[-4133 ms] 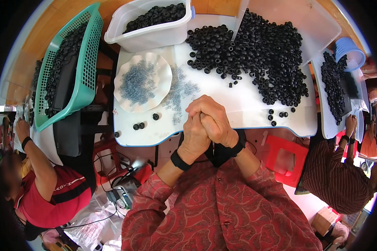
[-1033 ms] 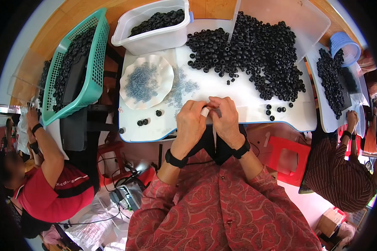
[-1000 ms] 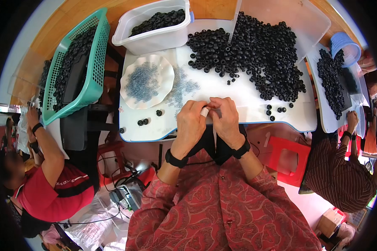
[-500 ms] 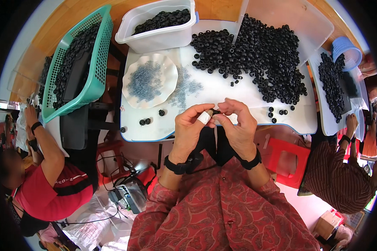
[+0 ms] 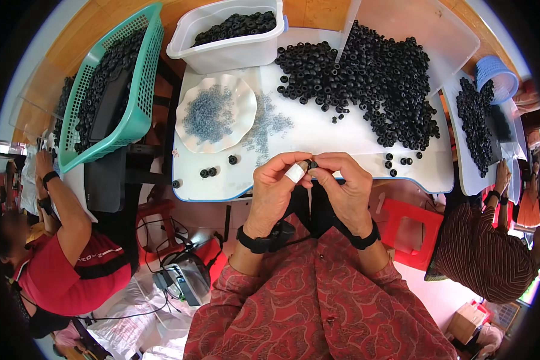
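Note:
My left hand (image 5: pixel 275 187) and my right hand (image 5: pixel 346 187) meet just in front of the table's near edge. Between their fingertips is a small black ring-shaped part (image 5: pixel 312 164), mostly covered by fingers. Both hands pinch it, thumbs against forefingers. White tape (image 5: pixel 295 172) wraps a digit of my left hand. Beyond lies a large heap of black ring-shaped parts (image 5: pixel 390 90), with a few loose ones nearer. To the left, a white wavy-edged dish (image 5: pixel 246 102) holds tiny clear bluish pieces (image 5: pixel 207 114), and more are scattered beside it.
A white tub (image 5: pixel 234 58) of black parts stands at the back. Left of it is a green basket (image 5: pixel 139 111). A clear plastic bin (image 5: pixel 426 42) lies tipped behind the heap. One co-worker (image 5: pixel 78 264) sits left, another (image 5: pixel 489 255) right. A red stool (image 5: pixel 405 231) is below.
My right forefinger and thumb have closed down onto the black part, where the fingers were more raised before. Both hands otherwise stay in nearly the same place.

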### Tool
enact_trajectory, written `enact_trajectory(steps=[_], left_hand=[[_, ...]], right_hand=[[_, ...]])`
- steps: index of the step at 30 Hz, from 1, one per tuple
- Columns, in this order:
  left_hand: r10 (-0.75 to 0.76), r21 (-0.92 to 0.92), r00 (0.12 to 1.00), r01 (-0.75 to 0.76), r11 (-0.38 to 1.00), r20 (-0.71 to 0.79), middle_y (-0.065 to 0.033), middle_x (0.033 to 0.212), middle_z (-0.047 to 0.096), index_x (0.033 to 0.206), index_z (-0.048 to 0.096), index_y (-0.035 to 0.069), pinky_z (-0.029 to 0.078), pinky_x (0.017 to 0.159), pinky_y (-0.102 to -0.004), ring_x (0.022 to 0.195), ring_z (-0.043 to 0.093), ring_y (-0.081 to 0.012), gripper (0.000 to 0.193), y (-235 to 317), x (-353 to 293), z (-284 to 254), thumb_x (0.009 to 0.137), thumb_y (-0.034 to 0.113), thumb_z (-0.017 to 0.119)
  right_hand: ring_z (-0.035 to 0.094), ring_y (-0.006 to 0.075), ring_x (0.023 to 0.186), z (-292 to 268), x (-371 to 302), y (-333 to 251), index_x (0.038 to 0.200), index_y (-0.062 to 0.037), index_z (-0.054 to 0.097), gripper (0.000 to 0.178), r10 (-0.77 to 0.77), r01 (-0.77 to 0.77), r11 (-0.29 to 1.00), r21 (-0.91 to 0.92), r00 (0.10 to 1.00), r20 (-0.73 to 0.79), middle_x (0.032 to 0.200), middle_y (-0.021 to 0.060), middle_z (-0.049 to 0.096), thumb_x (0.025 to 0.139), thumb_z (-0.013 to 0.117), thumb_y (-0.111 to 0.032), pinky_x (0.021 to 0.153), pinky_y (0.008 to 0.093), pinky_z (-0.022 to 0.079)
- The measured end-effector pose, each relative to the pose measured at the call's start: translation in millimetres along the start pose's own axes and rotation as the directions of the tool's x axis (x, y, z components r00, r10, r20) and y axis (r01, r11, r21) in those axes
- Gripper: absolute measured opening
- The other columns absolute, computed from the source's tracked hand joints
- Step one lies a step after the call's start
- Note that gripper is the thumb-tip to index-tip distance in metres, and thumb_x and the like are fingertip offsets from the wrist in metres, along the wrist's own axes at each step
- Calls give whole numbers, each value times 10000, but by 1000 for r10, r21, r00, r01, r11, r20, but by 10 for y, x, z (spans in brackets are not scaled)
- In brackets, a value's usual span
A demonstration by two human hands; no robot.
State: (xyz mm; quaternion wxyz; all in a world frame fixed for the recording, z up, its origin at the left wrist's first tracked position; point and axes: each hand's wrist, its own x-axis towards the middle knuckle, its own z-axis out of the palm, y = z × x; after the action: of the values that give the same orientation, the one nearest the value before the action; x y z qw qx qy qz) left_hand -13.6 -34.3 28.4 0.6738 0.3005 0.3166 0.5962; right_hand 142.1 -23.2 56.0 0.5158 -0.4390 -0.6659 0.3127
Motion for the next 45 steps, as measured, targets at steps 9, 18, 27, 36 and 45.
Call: enact_trajectory(steps=[9, 18, 27, 36, 45], left_hand=[[-80, -327, 994, 100, 940, 74, -93, 1044, 664, 1256, 627, -33, 516, 753, -270, 823, 614, -132, 299, -69, 3, -56, 974, 67, 618], [-119, -248, 993, 120, 961, 20, -86, 1028, 668, 1230, 637, -35, 526, 746, -268, 824, 619, -126, 277, -127, -20, -58, 966, 49, 630], [-51, 2, 998, 51, 999, -49, -111, 1008, 683, 1192, 647, -50, 555, 718, -269, 821, 646, -143, 242, -97, -10, -15, 957, -2, 613], [-51, -230, 998, 61, 971, 48, -103, 1020, 678, 1218, 640, -41, 576, 748, -273, 859, 660, -143, 256, -174, -15, -81, 977, 37, 603], [-101, -470, 988, 143, 871, 114, -111, 1023, 668, 1216, 624, -46, 561, 777, -288, 865, 651, -156, 259, -222, -17, -78, 976, 49, 611]], right_hand=[[667, 100, 753, -35, -17, -4, 929, -12, 675, 141, 119, -119, 992, 43, 993, 5, 867, 68, 718, 826, 770, -2, 685, 243, 541], [683, 141, 683, -73, 32, -19, 892, -10, 642, 148, 34, -27, 994, -105, 998, 61, 824, 75, 688, 800, 750, 32, 614, 269, 548], [683, 201, 701, -119, 61, -110, 949, -14, 666, 173, 0, 32, 973, -228, 990, 141, 848, 106, 660, 805, 735, 51, 593, 286, 535], [667, 152, 746, -126, 27, -98, 987, -1, 676, 172, 111, -104, 992, -76, 990, 86, 906, 86, 681, 832, 724, 54, 663, 273, 534], [663, 177, 783, -132, 37, -142, 1044, -17, 695, 218, 42, -37, 998, -58, 996, 80, 962, 97, 675, 844, 697, 71, 705, 286, 532]])
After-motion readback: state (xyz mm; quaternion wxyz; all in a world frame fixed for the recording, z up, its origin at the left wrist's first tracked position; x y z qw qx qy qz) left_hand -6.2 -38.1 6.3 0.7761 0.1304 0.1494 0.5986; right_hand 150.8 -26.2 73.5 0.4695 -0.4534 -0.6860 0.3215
